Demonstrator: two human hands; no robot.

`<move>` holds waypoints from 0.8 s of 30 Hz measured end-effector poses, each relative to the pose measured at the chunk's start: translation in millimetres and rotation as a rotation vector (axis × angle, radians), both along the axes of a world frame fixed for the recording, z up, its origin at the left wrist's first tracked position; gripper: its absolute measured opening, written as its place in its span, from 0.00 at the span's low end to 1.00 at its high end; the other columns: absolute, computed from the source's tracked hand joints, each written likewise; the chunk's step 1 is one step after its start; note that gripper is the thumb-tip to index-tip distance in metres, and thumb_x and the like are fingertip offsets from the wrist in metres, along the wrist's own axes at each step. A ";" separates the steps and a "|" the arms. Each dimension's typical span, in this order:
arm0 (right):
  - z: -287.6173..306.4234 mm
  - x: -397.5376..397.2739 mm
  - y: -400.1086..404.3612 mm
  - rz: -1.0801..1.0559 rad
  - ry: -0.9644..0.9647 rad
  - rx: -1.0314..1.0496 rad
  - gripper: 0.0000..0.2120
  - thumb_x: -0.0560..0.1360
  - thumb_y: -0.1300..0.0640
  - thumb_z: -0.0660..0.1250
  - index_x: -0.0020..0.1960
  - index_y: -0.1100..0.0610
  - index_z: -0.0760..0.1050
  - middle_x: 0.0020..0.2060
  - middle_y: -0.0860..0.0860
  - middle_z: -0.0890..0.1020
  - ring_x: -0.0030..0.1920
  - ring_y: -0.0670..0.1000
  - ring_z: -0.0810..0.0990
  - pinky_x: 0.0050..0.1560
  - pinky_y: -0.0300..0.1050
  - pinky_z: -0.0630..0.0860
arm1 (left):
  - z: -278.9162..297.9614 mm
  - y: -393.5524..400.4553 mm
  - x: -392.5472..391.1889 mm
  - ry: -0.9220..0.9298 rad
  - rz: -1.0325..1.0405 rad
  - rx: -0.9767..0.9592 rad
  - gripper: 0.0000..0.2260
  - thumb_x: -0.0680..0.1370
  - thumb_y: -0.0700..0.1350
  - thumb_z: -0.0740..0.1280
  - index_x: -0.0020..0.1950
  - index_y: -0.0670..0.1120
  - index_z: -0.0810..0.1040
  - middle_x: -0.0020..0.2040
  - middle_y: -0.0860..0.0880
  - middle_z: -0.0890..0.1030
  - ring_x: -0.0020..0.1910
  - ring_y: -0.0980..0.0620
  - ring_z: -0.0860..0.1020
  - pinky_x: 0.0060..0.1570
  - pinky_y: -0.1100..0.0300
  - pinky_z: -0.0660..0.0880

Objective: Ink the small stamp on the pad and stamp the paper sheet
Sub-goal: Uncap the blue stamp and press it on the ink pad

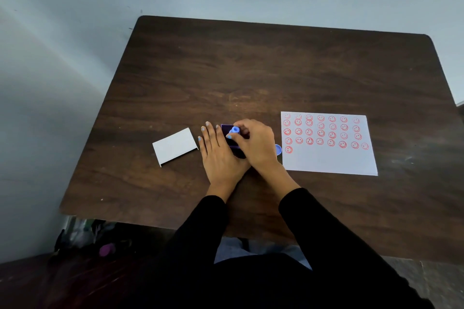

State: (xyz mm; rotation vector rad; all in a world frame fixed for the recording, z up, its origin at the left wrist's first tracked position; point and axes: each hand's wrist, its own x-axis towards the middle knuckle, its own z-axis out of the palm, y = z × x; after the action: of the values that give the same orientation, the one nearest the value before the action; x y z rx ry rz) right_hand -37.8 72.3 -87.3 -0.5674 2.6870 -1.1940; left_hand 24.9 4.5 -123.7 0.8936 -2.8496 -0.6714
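Observation:
A small blue round stamp (235, 129) stands on the dark purple ink pad (227, 130) near the table's middle front. My right hand (256, 143) pinches the stamp from the right and covers much of the pad. Flat beside the pad's left edge lies my left hand (216, 150), fingers spread, steadying it. To the right, a white paper sheet (329, 158) carries several rows of red smiley prints across its upper half; its lower half is blank.
A white pad lid (174, 145) lies left of my hands. A blue cap (278, 149) peeks out between my right hand and the sheet. All of it sits on a dark wooden table (251, 70); bags lie on the floor at the lower left.

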 end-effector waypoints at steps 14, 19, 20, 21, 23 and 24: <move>-9.2 6.7 -11.6 -0.023 0.043 0.040 0.08 0.69 0.59 0.72 0.43 0.62 0.76 0.43 0.58 0.81 0.46 0.56 0.76 0.47 0.44 0.70 | -3.0 -4.2 1.4 0.023 0.006 0.005 0.41 0.69 0.63 0.43 0.76 0.40 0.55 0.79 0.41 0.51 0.78 0.46 0.47 0.76 0.53 0.41; -8.1 8.8 -13.3 -0.046 0.011 0.041 0.07 0.71 0.60 0.70 0.46 0.62 0.76 0.46 0.58 0.81 0.49 0.55 0.76 0.49 0.42 0.68 | -4.6 -4.3 0.4 0.006 0.003 0.002 0.35 0.74 0.58 0.51 0.76 0.40 0.55 0.79 0.41 0.51 0.78 0.46 0.47 0.75 0.53 0.41; -7.8 9.3 -12.9 -0.031 0.008 0.049 0.07 0.72 0.60 0.69 0.49 0.61 0.77 0.48 0.58 0.82 0.51 0.55 0.76 0.50 0.42 0.69 | -5.2 -4.8 -0.1 0.000 0.001 -0.002 0.34 0.74 0.57 0.52 0.76 0.40 0.55 0.79 0.41 0.51 0.78 0.46 0.47 0.75 0.53 0.41; -7.1 9.7 -12.5 -0.014 0.007 0.063 0.08 0.73 0.61 0.68 0.51 0.61 0.77 0.50 0.58 0.82 0.52 0.55 0.76 0.52 0.43 0.70 | -6.2 -5.3 -0.3 -0.006 -0.003 -0.008 0.33 0.75 0.56 0.53 0.77 0.40 0.55 0.79 0.41 0.51 0.78 0.46 0.47 0.75 0.53 0.41; -5.2 9.1 -12.1 0.003 0.013 0.083 0.09 0.73 0.62 0.66 0.52 0.61 0.77 0.50 0.58 0.82 0.52 0.55 0.76 0.54 0.46 0.72 | -7.5 -5.5 -0.2 -0.019 -0.013 -0.026 0.32 0.77 0.55 0.54 0.77 0.40 0.54 0.79 0.41 0.50 0.78 0.45 0.47 0.75 0.52 0.41; -4.3 8.1 -12.3 0.000 0.017 0.087 0.08 0.72 0.62 0.67 0.51 0.61 0.78 0.49 0.58 0.82 0.51 0.55 0.76 0.54 0.47 0.72 | -7.6 -5.2 -0.3 -0.020 -0.013 -0.029 0.33 0.77 0.56 0.53 0.77 0.41 0.53 0.79 0.41 0.50 0.78 0.45 0.47 0.75 0.52 0.41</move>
State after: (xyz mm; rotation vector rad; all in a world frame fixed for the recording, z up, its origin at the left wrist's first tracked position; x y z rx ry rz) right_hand -29.7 60.1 -91.6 -0.5666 2.7373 -1.0708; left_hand 24.6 -0.6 -131.3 0.8832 -2.8770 -0.6246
